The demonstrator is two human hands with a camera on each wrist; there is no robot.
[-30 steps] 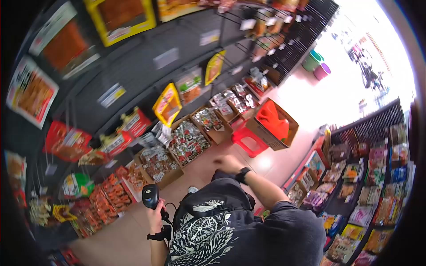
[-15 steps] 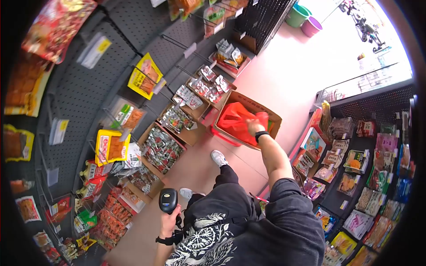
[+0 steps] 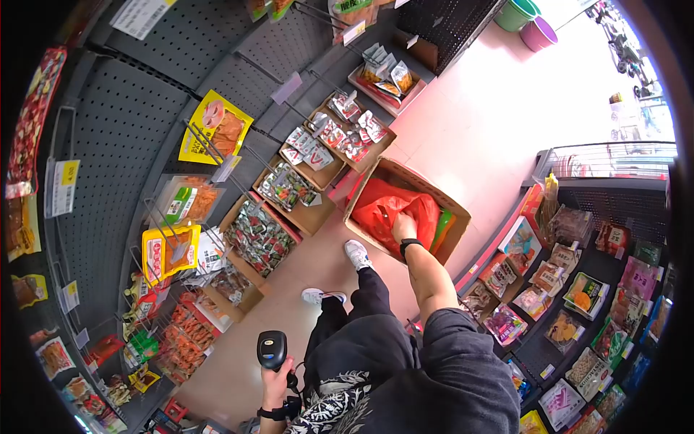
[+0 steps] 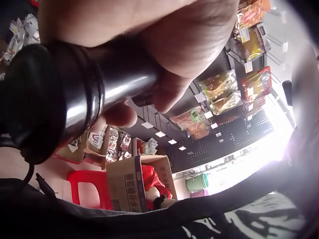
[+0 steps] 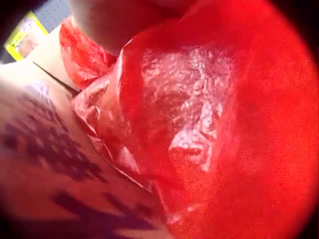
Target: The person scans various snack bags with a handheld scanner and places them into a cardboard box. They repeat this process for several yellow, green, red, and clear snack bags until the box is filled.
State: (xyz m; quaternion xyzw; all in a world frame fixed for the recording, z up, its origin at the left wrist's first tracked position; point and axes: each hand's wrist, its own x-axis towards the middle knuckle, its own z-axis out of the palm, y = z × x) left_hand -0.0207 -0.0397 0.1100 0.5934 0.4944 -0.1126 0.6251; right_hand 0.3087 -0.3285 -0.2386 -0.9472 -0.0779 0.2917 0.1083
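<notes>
My left hand (image 3: 273, 387) holds a black handheld barcode scanner (image 3: 272, 349) upright at the lower middle of the head view. In the left wrist view the fingers (image 4: 174, 45) wrap round its dark handle. My right hand (image 3: 405, 228) reaches into an open cardboard box (image 3: 457, 230) and grips a red plastic bag (image 3: 387, 201) there. Close up in the right wrist view, the crinkled bag (image 5: 184, 114) fills most of the picture beneath the fingers (image 5: 109, 25). Something green shows beside the bag, and the fingertips are partly hidden.
A red plastic stool (image 4: 87, 180) stands under the box. Cartons of small packets (image 3: 260, 239) line the left shelf, below hanging yellow food packs (image 3: 217, 130). Another shelf of snack packs (image 3: 571, 333) stands right. Green (image 3: 517, 13) and purple buckets (image 3: 538, 33) sit farther off.
My right hand has moved from in front of the body into the box and onto the red bag. The view has come closer to the box; the left hand keeps its grip on the scanner.
</notes>
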